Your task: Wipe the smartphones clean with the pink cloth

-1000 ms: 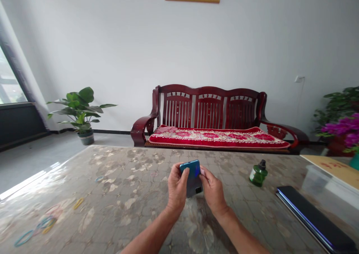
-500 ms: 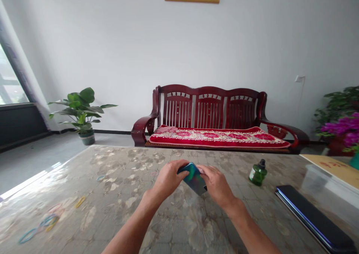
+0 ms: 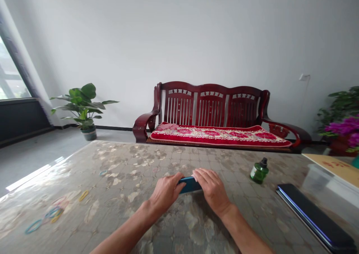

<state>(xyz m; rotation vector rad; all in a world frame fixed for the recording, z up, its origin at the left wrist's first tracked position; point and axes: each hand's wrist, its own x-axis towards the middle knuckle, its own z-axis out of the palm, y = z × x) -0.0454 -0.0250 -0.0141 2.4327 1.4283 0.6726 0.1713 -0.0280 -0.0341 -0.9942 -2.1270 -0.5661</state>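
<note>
A glossy blue-green smartphone [image 3: 190, 184] is held just above the patterned tabletop, tilted so that little of its back shows. My left hand [image 3: 167, 189] grips its left end, thumb on the near side and fingers behind. My right hand [image 3: 212, 189] is closed over its right end, hiding that part. At the right fingertips is a small pale patch that I cannot make out. To the right stands a small green bottle [image 3: 259, 171] with a black cap, apart from both hands.
The table [image 3: 134, 224] has a floral cover. Coloured rubber bands [image 3: 53, 213] lie at left. At right are a long dark glossy flat object [image 3: 314, 216] and a clear plastic box [image 3: 325, 183] under a tan sheet [image 3: 333, 168]. A red wooden bench [image 3: 211, 108] stands beyond.
The phone has tipped from showing its shiny back to a narrower, flatter view. Both hands have turned with it and sit slightly lower. The camera view has shifted a little.
</note>
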